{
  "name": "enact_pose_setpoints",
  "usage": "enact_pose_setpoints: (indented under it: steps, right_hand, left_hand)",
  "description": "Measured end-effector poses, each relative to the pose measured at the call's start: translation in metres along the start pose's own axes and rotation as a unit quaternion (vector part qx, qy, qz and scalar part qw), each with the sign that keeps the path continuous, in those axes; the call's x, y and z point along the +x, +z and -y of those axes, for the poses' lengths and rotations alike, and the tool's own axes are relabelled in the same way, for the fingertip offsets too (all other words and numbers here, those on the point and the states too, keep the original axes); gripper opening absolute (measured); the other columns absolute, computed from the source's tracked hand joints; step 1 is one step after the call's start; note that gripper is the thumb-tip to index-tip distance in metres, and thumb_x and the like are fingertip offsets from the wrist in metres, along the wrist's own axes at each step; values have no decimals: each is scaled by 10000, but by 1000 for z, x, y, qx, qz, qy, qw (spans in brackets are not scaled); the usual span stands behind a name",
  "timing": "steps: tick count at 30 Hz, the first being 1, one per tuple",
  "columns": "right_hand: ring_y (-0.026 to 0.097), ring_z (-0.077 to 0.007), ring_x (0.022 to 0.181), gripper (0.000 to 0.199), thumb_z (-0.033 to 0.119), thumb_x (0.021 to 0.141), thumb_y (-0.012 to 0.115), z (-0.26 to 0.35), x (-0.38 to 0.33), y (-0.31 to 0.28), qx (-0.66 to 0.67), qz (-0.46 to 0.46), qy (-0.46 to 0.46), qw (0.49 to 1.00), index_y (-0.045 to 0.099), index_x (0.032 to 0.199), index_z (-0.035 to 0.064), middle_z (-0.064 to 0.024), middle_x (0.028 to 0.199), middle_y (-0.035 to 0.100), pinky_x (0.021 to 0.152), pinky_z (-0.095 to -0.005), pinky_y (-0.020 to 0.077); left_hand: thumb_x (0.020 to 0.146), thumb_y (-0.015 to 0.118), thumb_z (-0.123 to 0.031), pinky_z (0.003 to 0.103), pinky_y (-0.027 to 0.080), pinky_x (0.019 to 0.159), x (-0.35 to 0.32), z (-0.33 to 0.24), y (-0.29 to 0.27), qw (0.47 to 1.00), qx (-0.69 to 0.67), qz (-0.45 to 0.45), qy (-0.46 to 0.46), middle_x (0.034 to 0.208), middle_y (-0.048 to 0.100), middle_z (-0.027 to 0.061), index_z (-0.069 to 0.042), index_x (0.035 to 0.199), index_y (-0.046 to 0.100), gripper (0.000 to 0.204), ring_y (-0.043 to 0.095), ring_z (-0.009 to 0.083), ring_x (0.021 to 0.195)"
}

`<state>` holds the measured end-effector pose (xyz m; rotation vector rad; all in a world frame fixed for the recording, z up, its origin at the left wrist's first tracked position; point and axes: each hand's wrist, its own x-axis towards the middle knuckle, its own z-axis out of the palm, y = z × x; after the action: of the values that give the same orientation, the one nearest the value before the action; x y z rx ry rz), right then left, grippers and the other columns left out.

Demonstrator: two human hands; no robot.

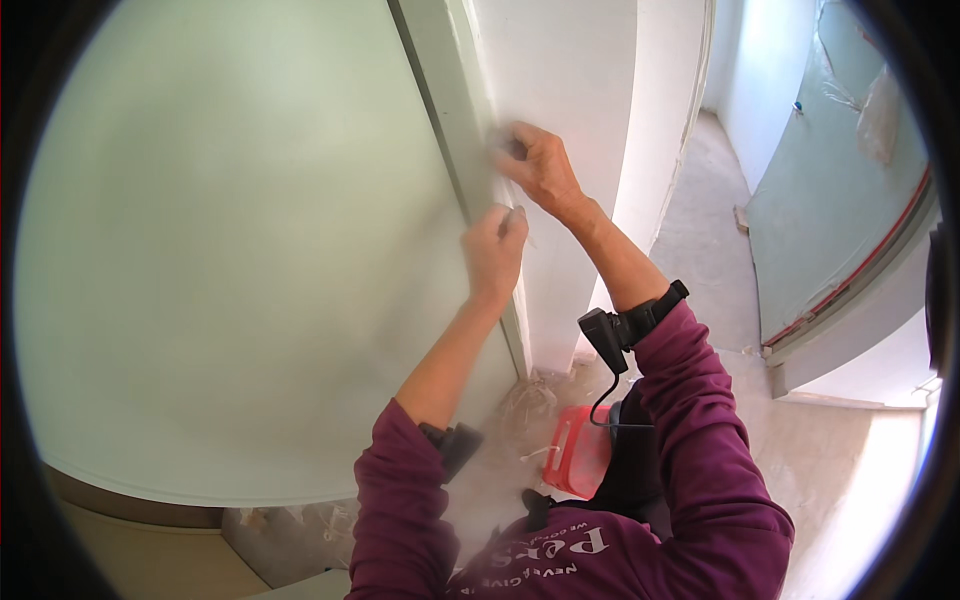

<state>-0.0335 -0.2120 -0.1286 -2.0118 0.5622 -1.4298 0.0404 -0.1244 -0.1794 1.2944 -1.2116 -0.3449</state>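
Observation:
My left hand (493,252) is closed in a loose fist against the pale green door frame (462,110), beside the large pale green door panel (240,250). Just above it and to the right, my right hand (541,172) has its fingers bent together at the seam where the frame meets the white wall (570,70). Blur covers its fingertips. Whatever either hand may be pinching is too small and smeared to name. A thin pale sliver shows beside the left fingers, but I cannot tell if they hold it.
A red plastic basket (578,452) stands on the dusty floor below my arms. Bits of debris (530,400) lie at the foot of the frame. To the right, another pale green door (835,210) with plastic film (878,115) stands beyond a concrete passage (700,200).

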Motion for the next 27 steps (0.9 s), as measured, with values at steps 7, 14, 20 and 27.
enact_pose_setpoints:
  steps: [7,14,20,27]
  right_hand:
    - [336,-82,591,183,150,756,599,-13,5,-1,49,27,-10,998,517,749,-14,8,633,425,532,-241,330]
    - [376,-42,607,188,166,769,619,-28,6,0,109,44,5,993,580,838,-3,32,696,495,553,-212,346]
    - [390,-52,588,205,164,756,631,-15,4,6,81,-11,0,997,573,852,-8,17,696,522,541,-224,364]
    - [393,-100,569,196,146,732,621,-14,4,3,0,-19,-38,999,554,829,-11,-32,644,487,529,-265,374]
  left_hand:
    - [793,553,-107,221,368,511,1,4,-11,997,67,10,37,561,445,2,-8,702,514,140,398,65,540]
    - [708,606,-74,320,466,604,26,10,-39,948,193,-78,241,821,611,69,-82,916,591,209,586,225,651]
    - [709,596,-43,313,444,584,47,-13,-59,910,265,-74,310,741,579,53,-84,894,589,189,558,210,659]
    - [716,586,-22,318,442,577,38,-8,-67,909,283,-54,302,738,587,54,-82,857,590,154,553,211,646]
